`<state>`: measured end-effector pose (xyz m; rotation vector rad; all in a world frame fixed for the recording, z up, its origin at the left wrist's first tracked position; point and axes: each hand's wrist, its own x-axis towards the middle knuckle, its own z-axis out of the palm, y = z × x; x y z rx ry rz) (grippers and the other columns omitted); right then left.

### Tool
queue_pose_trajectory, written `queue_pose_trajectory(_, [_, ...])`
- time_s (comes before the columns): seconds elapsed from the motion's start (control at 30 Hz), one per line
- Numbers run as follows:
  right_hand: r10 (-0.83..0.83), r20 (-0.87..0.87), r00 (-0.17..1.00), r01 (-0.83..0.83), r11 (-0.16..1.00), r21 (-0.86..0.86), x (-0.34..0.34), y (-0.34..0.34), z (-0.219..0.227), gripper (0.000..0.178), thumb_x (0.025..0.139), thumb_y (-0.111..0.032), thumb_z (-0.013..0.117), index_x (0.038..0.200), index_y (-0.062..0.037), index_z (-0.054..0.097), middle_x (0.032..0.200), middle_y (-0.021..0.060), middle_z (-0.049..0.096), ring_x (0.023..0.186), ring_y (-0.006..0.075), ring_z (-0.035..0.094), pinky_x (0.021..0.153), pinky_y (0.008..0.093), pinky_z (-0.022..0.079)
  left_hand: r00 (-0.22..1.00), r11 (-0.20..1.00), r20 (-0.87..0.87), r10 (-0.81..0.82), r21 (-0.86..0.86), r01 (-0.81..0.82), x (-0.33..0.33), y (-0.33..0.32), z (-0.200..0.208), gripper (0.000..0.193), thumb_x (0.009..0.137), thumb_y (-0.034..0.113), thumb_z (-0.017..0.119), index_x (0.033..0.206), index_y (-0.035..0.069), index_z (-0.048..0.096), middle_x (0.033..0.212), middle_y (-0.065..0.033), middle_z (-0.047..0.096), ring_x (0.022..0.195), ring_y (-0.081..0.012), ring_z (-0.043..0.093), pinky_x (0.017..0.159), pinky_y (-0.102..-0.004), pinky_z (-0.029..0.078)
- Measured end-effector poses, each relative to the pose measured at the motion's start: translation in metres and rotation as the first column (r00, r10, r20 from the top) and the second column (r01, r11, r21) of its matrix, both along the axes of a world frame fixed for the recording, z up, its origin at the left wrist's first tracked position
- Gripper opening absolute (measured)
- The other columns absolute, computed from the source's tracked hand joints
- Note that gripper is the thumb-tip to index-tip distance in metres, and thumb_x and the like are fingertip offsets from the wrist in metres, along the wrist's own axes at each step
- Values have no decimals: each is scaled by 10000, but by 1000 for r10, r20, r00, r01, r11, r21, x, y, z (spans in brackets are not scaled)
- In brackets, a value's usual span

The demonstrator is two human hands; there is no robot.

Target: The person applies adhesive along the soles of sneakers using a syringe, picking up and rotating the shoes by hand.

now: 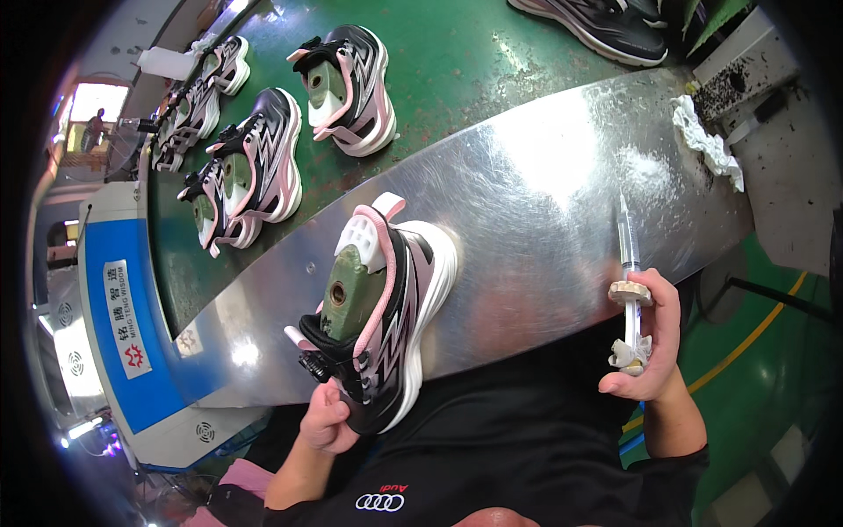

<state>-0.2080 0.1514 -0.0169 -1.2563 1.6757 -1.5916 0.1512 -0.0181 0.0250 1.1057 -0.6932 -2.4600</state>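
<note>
A black and pink sneaker (408,325) with a white sole lies at the near edge of the metal table, its toe toward me. Inside it sits a green shoe last (353,294) with a hole in its top. My left hand (327,420) is closed on the toe end of the sneaker, beside the black lacing dial (314,364). In my right hand (659,338) is a syringe (629,250), its needle pointing away from me over the table. The fingers wrap round its barrel and plunger end, where pale wrapping shows.
The steel tabletop (500,299) bears white powder (645,171) and a crumpled white tissue (707,140) at the right. Beyond it, on a green conveyor surface (448,88), stand several similar sneakers (351,88). A blue and white machine housing (132,325) borders the left.
</note>
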Motion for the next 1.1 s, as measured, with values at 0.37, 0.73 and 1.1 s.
queue_pose_trajectory(0.37, [14,56,998,-15,1000,9,7,1,0,975,563,-496,835,1251,13,368,984,49,410,825,122,390,718,246,330,949,873,-314,14,466,141,-44,31,-11,826,705,-78,566,1433,74,207,1379,-152,398,1293,-306,384,1080,-465,290])
queue_pose_trajectory(0.73, [-101,118,988,84,987,139,5,6,19,1012,610,-571,780,1294,25,331,1141,86,441,1027,176,463,912,315,379,688,808,-709,-156,309,501,-116,38,-45,446,887,-24,501,1322,13,409,1311,-136,485,1220,-264,466,1058,-412,354])
queue_pose_trajectory(1.1, [-179,60,982,161,961,226,-8,-9,28,1015,629,-630,735,1315,1,331,1139,67,472,1001,155,505,886,288,406,720,758,-661,-212,354,548,-145,35,-46,344,917,42,512,1260,30,483,1272,-103,522,1203,-221,476,1067,-388,354])
